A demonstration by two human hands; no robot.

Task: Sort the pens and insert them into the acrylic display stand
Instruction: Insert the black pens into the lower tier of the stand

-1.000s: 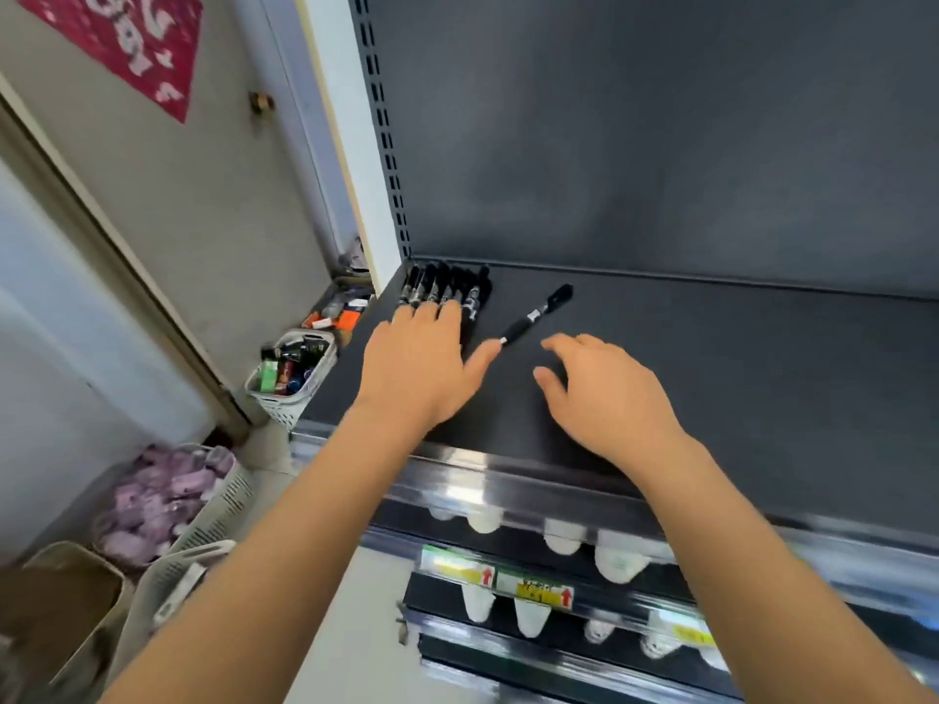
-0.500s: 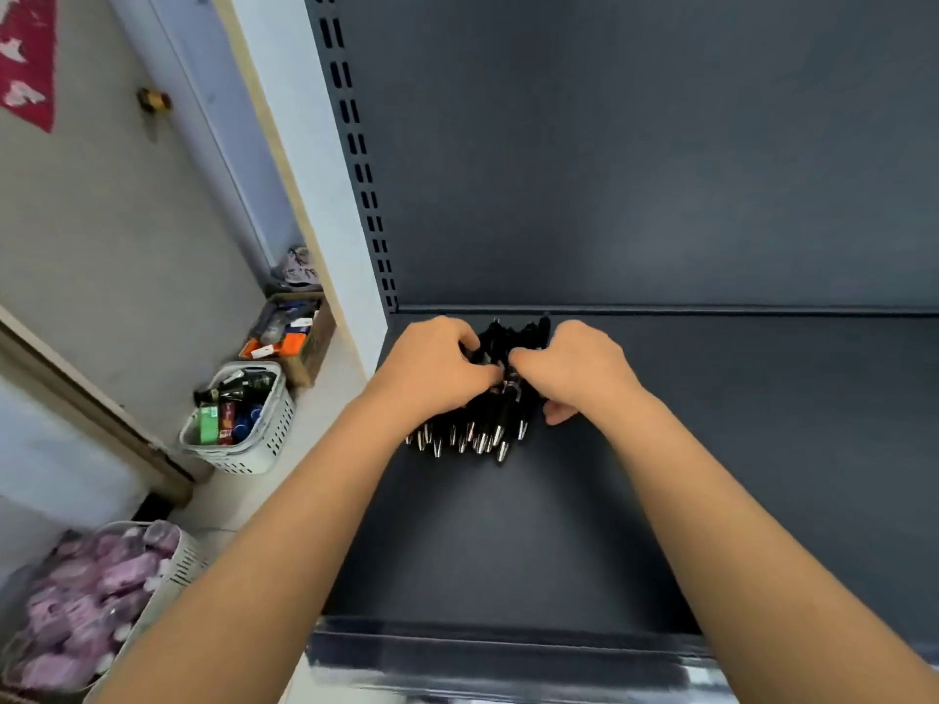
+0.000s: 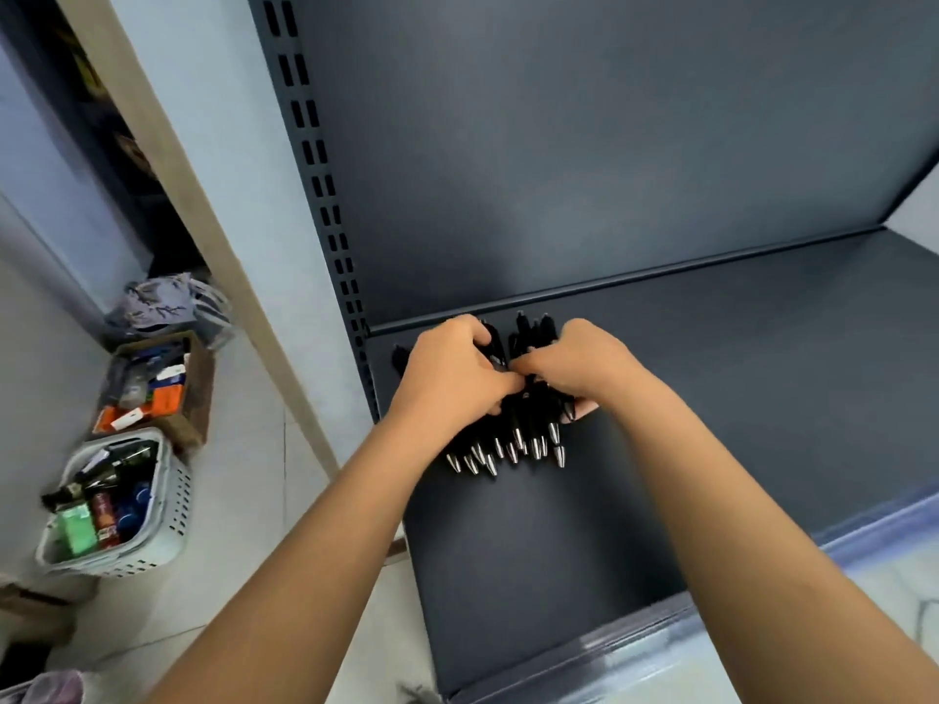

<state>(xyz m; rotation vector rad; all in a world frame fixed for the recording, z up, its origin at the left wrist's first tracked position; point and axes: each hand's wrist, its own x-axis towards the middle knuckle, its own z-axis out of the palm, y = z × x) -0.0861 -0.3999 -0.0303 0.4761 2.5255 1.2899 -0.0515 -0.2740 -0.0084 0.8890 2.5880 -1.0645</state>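
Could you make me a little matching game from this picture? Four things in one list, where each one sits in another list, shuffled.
Things
1. black pens
2. white basket
3. cardboard box
4. crumpled cloth

Places
A. on the floor, farthest back, behind the box
B. on the dark shelf, gripped by the left hand and the right hand
C. on the floor, nearest the viewer
D. on the floor, between the basket and the cloth

Pairs: 1-B, 2-C, 3-D, 4-A
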